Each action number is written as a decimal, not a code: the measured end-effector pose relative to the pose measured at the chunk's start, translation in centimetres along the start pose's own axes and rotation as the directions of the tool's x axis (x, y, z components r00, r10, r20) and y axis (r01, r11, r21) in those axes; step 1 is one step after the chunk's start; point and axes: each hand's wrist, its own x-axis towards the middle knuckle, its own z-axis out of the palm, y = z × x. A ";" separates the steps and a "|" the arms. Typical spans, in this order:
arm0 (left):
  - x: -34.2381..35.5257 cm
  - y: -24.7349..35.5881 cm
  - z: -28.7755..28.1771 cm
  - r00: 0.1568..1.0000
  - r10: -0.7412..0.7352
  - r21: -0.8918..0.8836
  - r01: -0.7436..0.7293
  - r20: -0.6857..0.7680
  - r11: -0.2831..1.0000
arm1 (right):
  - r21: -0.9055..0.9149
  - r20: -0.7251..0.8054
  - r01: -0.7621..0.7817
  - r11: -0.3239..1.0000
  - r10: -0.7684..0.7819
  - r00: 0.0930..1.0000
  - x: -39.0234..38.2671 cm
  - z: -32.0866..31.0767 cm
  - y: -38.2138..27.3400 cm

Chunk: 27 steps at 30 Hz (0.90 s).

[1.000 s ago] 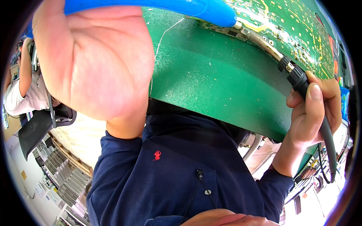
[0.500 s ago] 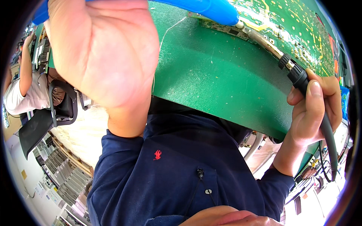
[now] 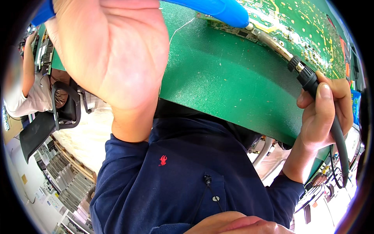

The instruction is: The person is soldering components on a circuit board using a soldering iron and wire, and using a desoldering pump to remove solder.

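Note:
My left hand [image 3: 117, 54] is raised close to the camera, palm showing. Its fingers run past the top edge, and a blue desoldering pump [image 3: 224, 11] sticks out on both sides of it. The pump's pale nozzle meets the tip of a soldering iron [image 3: 304, 74] at the near edge of a green circuit board [image 3: 311, 29]. My right hand [image 3: 325, 113] grips the iron's black handle between thumb and fingers, with the thick cord running down below it. The exact spot under the two tips is hidden.
The board lies on a green-topped table [image 3: 218, 78]. A thin pale wire [image 3: 181, 28] runs across the tabletop beside my left hand. At the far left, a person in a light shirt [image 3: 33, 97] sits by a black chair [image 3: 64, 107]. Blue packaging [image 3: 355, 105] stands beyond my right hand.
My left hand and the desoldering pump have shifted slightly to the right. The soldering iron and my right hand look unmoved.

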 end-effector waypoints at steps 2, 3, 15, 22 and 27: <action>0.0 0.1 0.1 1.000 -0.001 0.004 0.001 -0.001 1.000 | 0.005 -0.001 0.000 1.000 0.000 1.000 0.0 -0.1 0.0; 0.1 -0.1 0.1 1.000 -0.005 0.002 0.005 0.000 1.000 | 0.002 -0.004 -0.003 1.000 0.003 1.000 0.0 -0.1 -0.1; 0.0 -0.2 0.3 1.000 0.002 0.027 -0.002 -0.009 1.000 | -0.035 0.012 -0.016 0.999 0.017 1.000 0.0 -0.3 0.1; 0.2 -1.0 0.5 0.999 0.003 0.042 -0.002 -0.035 0.999 | 0.027 -0.011 -0.020 0.999 0.020 1.000 0.1 0.0 -0.6; 0.3 -0.4 0.6 0.998 0.035 0.023 -0.034 -0.049 0.999 | 0.086 -0.030 0.016 0.996 -0.014 0.999 0.2 0.4 -0.2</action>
